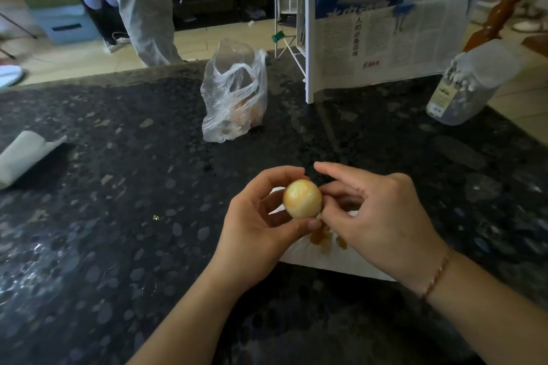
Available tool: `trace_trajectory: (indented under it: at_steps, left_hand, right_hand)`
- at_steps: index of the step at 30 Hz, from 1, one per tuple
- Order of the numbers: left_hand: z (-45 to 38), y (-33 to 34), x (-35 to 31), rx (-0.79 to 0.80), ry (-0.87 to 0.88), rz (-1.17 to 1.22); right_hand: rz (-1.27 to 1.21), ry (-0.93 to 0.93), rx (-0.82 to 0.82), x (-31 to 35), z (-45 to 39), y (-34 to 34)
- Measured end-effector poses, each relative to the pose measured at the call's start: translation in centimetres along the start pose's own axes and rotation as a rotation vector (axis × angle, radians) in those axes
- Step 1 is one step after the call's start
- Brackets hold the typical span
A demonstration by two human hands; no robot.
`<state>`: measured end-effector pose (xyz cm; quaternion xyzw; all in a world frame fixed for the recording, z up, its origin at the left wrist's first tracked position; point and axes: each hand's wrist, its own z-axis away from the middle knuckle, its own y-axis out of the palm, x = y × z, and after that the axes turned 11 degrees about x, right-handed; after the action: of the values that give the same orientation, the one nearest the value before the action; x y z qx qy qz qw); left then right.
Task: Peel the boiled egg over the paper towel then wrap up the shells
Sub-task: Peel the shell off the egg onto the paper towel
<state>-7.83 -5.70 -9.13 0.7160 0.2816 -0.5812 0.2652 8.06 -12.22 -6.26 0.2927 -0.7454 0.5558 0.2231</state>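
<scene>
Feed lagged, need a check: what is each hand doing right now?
Left hand: holds the egg between thumb and fingertips.
Right hand: fingers curled at the egg's side over the paper towel; what it pinches cannot be told.

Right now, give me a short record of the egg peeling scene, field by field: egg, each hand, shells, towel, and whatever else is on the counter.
egg: pale, brown-stained boiled egg, visible side already bare
left hand: left hand grips the egg between thumb and fingers
right hand: right hand picks at the egg's right side with curled fingers
shells: brown shell bits lie on the towel
towel: white paper towel lies flat under the hands
counter: dark speckled stone counter
behind: clear plastic bag
far left: curled white sheet
</scene>
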Motion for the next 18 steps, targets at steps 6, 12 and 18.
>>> trace_trajectory:
  at_steps: [6, 12, 18]
  left_hand:
    - [-0.01, 0.04, -0.14, 0.015, 0.003, 0.030]
    - [-0.08, -0.20, -0.08, 0.032, 0.009, 0.082]
    - [-0.10, -0.64, -0.31, 0.012, 0.011, 0.149]
  right_hand:
    - [-0.012, -0.019, -0.047, 0.16, -0.12, 0.08]
    - [-0.027, -0.016, -0.055, 0.33, -0.22, -0.12]
    - [0.048, -0.006, -0.078, 0.16, -0.34, -0.58]
